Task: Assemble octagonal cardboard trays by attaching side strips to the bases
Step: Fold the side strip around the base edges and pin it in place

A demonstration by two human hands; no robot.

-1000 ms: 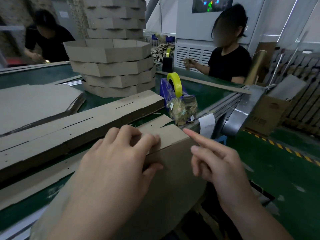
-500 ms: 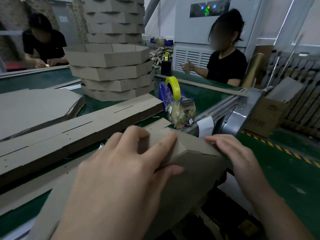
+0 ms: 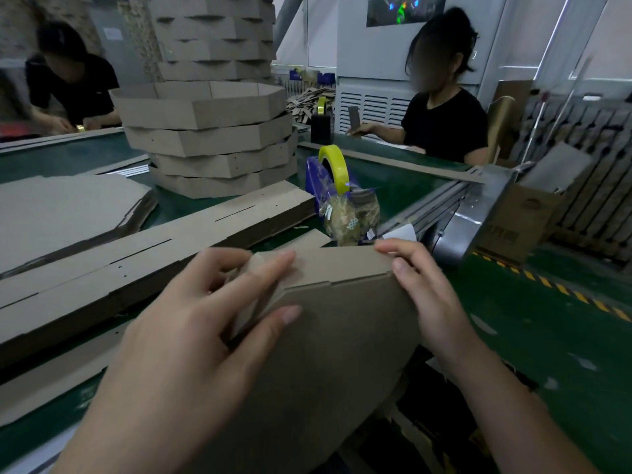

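The flat brown octagonal cardboard base [image 3: 328, 364] leaned tilted at the near edge of the green table [image 3: 403, 189], with a brown cardboard side strip [image 3: 335, 268] folded along its upper edge. The left hand [image 3: 191, 343] gripped strip and base at a corner, fingers [image 3: 270, 271] curled over and thumb on the face; the right hand [image 3: 431, 302] pinched the strip's other corner. Judged mid-wrap: next the strip needed bending round the right-hand corner, kept flush.

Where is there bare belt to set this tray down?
Bare belt right of the tape dispenser, up to the far edge strip; another patch left of the tray stack. Near side crowded: side strips, flat bases.
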